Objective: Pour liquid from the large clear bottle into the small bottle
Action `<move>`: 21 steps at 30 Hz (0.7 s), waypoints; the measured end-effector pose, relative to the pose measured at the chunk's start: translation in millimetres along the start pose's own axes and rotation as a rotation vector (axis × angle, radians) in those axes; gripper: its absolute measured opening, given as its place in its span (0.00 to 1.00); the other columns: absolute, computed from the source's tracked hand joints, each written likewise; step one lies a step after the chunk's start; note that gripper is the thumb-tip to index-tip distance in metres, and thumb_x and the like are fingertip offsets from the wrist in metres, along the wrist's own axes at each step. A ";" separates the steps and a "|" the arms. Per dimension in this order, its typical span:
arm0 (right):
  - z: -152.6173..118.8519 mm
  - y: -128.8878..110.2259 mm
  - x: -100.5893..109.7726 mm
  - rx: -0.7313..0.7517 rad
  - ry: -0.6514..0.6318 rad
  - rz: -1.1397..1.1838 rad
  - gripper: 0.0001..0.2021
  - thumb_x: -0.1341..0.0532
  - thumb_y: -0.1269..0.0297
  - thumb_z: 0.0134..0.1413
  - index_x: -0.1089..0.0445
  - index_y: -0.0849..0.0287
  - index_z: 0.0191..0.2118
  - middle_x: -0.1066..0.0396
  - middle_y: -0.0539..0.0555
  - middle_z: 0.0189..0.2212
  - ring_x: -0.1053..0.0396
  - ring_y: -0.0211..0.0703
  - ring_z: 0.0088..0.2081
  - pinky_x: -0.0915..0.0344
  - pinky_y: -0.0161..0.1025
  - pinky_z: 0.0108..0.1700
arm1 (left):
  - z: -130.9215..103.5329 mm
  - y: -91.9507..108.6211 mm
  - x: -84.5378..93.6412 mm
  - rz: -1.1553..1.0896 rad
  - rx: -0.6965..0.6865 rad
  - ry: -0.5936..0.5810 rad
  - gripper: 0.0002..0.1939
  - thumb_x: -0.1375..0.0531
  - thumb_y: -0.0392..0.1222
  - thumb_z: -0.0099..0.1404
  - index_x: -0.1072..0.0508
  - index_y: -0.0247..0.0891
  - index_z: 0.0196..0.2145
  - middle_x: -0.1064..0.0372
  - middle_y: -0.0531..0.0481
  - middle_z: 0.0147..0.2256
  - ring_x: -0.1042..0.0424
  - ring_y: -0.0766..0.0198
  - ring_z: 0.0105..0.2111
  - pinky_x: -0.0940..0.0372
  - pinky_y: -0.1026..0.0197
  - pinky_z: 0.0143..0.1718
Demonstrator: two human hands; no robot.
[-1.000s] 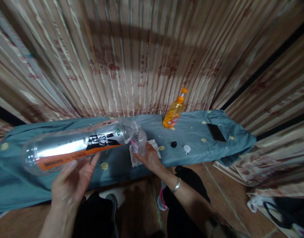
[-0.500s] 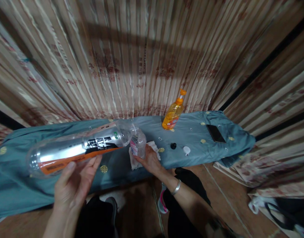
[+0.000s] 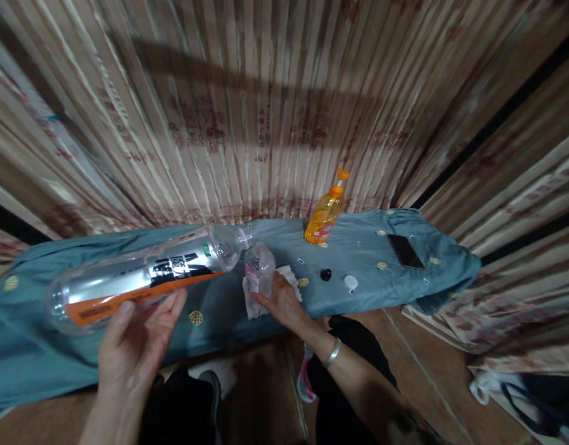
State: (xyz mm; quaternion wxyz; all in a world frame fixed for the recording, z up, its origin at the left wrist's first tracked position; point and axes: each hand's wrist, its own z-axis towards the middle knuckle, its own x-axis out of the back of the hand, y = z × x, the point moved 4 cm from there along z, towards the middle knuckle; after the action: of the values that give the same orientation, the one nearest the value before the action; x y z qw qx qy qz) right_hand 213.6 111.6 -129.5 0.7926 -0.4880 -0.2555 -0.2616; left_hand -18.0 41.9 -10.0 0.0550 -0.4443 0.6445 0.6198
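Note:
My left hand (image 3: 140, 337) grips a large clear plastic bottle (image 3: 131, 284) with a silver and orange label, from below and the near side. The bottle lies nearly level above the bench, its uncapped neck tilted slightly up toward the right. Just right of that neck is a small clear plastic bottle (image 3: 262, 269) with a pinkish label, leaning a little. My right hand (image 3: 284, 300) is closed around its lower right side. Beneath it lies a crumpled white cloth (image 3: 256, 308). The large bottle's mouth is apart from the small one's top.
A pump bottle of orange liquid (image 3: 324, 216) stands at the back of the teal-covered bench (image 3: 367, 290). A black cap (image 3: 326, 274), a white cap (image 3: 350, 283) and a phone (image 3: 405, 251) lie to the right. Patterned curtains (image 3: 247, 111) hang behind.
The large bottle has drawn back slightly to the left, so its neck no longer overlaps the small bottle's top. My right hand stays around the small bottle.

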 end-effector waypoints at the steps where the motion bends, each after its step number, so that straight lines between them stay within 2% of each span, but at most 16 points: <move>1: 0.1 0.3 -0.3 -0.001 -0.001 0.000 0.26 0.32 0.57 0.50 0.34 0.62 0.53 0.26 0.61 0.44 0.27 0.57 0.47 0.28 0.51 0.49 | 0.1 0.4 0.2 -0.005 -0.004 -0.004 0.28 0.22 0.46 0.27 0.26 0.43 0.29 0.22 0.51 0.38 0.31 0.45 0.54 0.48 0.39 0.64; 8: 2.6 -5.1 4.1 -0.017 -0.048 0.015 0.25 0.34 0.58 0.52 0.35 0.64 0.53 0.26 0.64 0.44 0.28 0.57 0.48 0.29 0.53 0.50 | 0.0 0.2 -0.3 0.005 -0.007 -0.008 0.27 0.23 0.46 0.28 0.26 0.42 0.28 0.23 0.48 0.40 0.33 0.43 0.56 0.46 0.40 0.63; 13: 4.8 -5.7 5.5 -0.023 -0.039 0.028 0.26 0.33 0.58 0.51 0.35 0.62 0.54 0.27 0.63 0.45 0.29 0.56 0.49 0.30 0.52 0.51 | 0.9 -0.2 -1.1 0.000 -0.004 -0.016 0.27 0.23 0.45 0.28 0.26 0.42 0.28 0.23 0.47 0.38 0.33 0.43 0.56 0.44 0.40 0.62; 21: 5.3 -8.2 10.6 -0.063 -0.057 0.019 0.26 0.33 0.58 0.50 0.35 0.63 0.54 0.27 0.62 0.44 0.28 0.57 0.48 0.30 0.51 0.49 | 0.2 0.4 -1.4 -0.008 -0.007 0.008 0.27 0.23 0.44 0.26 0.27 0.43 0.27 0.22 0.51 0.34 0.32 0.43 0.55 0.49 0.39 0.65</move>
State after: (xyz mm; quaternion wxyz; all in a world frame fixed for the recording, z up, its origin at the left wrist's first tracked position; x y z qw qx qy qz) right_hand 215.1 111.5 -115.2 0.7717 -0.5223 -0.2649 -0.2481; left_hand -17.5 42.8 -8.9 0.0533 -0.4495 0.6408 0.6201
